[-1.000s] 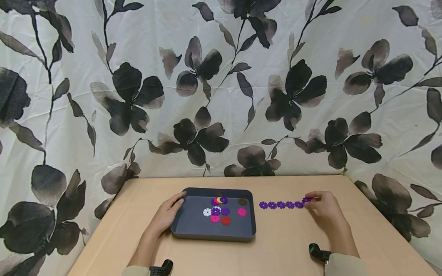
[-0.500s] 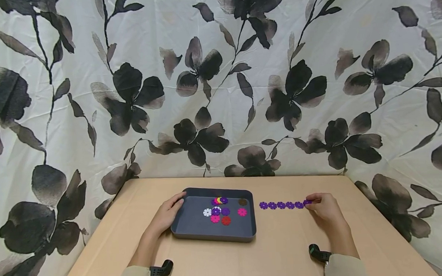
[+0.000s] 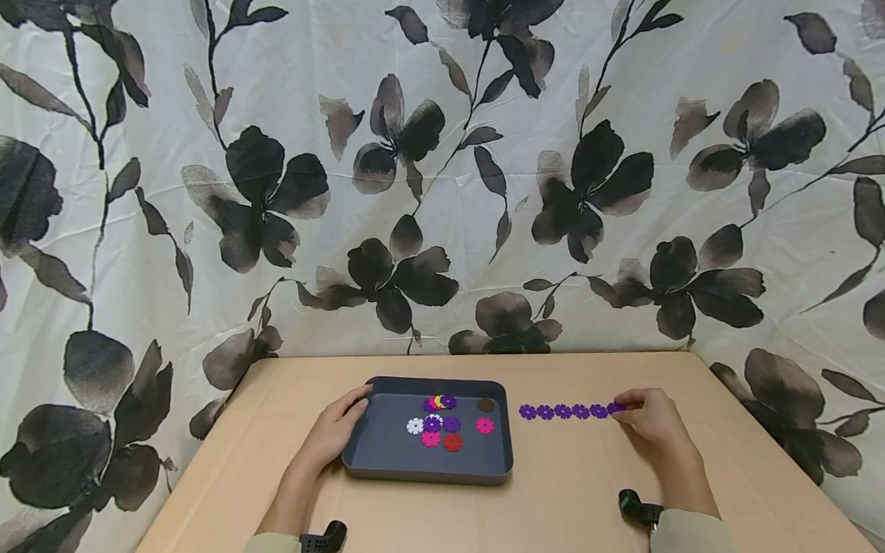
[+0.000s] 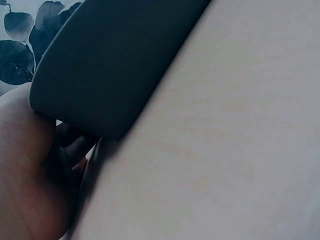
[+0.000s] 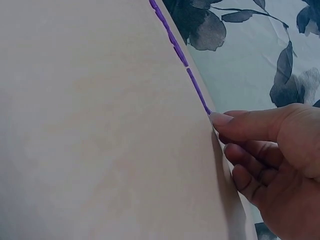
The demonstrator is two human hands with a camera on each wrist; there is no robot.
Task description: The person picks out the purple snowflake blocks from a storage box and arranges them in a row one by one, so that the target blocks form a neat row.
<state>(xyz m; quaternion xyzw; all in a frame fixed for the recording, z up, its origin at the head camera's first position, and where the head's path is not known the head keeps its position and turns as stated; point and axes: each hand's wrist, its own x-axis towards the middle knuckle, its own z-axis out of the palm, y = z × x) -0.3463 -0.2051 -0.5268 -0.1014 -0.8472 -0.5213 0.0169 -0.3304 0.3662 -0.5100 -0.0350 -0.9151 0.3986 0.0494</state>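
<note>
Now my right grip [image 3: 654,416] has lowered its pinched purple flower disc [image 3: 614,407], lengthening the row [image 3: 562,408]; my left grip [image 3: 333,430] holds the tray [image 3: 388,458].

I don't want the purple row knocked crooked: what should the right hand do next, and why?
I'd probably have the right hand gently release the purple disc it pinches: that disc is at the right end of the purple row and appears lined up with the others in the head and right wrist views.
</note>
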